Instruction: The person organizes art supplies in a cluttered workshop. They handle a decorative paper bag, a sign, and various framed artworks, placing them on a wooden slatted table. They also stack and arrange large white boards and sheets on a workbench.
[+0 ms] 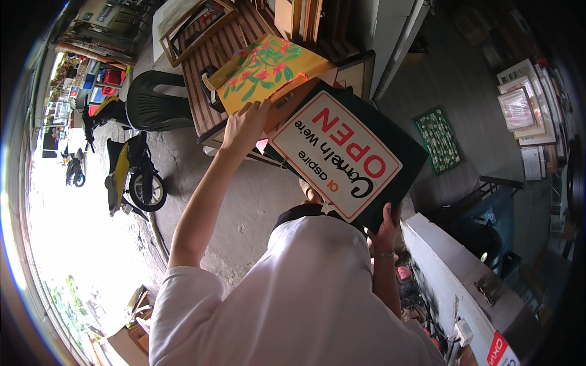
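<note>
My left hand is closed on the near edge of a yellow sheet painted with red flowers and green leaves. That sheet lies tilted over a brown panel, at the near end of a slatted wooden table. My right hand grips the lower right corner of a dark green board. Fixed on the board's face is a white sign with a red border and upside-down lettering. The board slants in front of me, its upper left part beside the brown panel.
A dark plastic chair stands left of the table, with a yellow-black motorbike nearer. Empty wooden frames lie on the table's far end. A white ledge runs along my right. A green patterned mat is on the floor.
</note>
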Available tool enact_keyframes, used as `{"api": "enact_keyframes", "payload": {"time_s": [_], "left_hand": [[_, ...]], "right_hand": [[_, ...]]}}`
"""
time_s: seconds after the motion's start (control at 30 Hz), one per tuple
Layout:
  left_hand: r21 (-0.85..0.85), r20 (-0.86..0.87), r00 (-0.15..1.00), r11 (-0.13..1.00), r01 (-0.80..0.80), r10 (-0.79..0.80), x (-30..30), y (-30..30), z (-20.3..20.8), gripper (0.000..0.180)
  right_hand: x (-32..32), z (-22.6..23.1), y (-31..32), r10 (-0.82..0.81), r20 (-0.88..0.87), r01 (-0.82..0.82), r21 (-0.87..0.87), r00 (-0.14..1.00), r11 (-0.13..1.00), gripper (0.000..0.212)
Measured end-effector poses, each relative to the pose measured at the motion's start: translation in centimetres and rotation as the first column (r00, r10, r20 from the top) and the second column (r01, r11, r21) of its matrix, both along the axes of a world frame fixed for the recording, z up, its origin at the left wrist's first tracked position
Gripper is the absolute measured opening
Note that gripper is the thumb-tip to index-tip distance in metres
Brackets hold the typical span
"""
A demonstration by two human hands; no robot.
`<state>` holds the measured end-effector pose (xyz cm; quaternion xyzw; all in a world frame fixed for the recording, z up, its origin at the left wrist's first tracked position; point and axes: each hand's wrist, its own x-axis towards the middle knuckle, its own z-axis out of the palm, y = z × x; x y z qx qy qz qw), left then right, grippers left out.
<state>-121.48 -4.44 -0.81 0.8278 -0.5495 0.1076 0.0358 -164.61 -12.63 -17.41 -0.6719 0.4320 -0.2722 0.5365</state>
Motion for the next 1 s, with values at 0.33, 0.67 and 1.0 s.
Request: {"api": "enact_keyframes", "payload": {"time_s": [0.33,0.67,1.0], "left_hand": [[-0.025,-0.025,0.995,0.995,0.093,-0.094,0.7,0.8,2.0,0.038],[-0.158,-0.082,0.982,0.975,0.157,-0.171,-3.4,0.0,-0.3,0.034],[-0.240,-0.150,0.960,0.951,0.197,-0.237,-0.6,0.5,-0.3,0.025]], "right_hand": [[1.8,1.8,2.2,-0.193,0.129,0.158,0.239,0.973,0.958,0.046],[5.5,4.0,4.6,-0.425,0.208,0.306,0.434,0.881,0.847,0.058],[20.5,4.8,7.0,-0.426,0.390,0.152,0.566,0.817,0.810,0.072]]}}
